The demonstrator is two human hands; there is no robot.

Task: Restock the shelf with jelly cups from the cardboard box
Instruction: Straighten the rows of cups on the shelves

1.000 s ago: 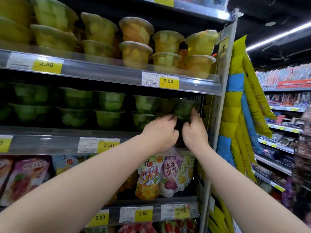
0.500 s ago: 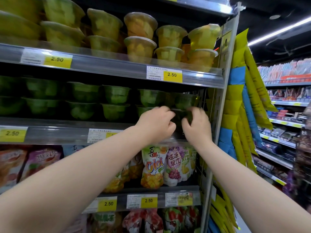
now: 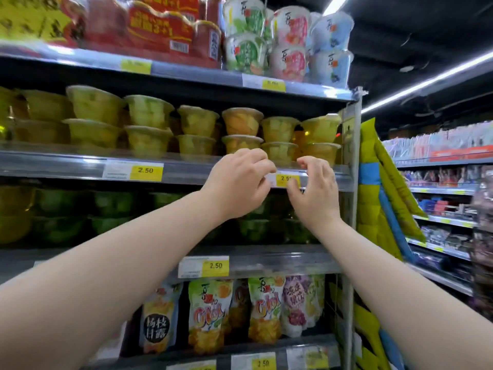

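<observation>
Left hand (image 3: 237,182) curled empty, right hand (image 3: 314,193) half-spread, both before shelf rail (image 3: 186,173), overlapping price tag (image 3: 284,179), yellow jelly cups (image 3: 197,121) behind

On my feed, two bare forearms come in from the bottom corners: the left forearm (image 3: 106,276) broad across the lower left, the right forearm (image 3: 400,289) across the lower right. The left hand (image 3: 237,182) and right hand (image 3: 316,193), near the centre, are bare as well, with smooth backs and rounded knuckles.
</observation>
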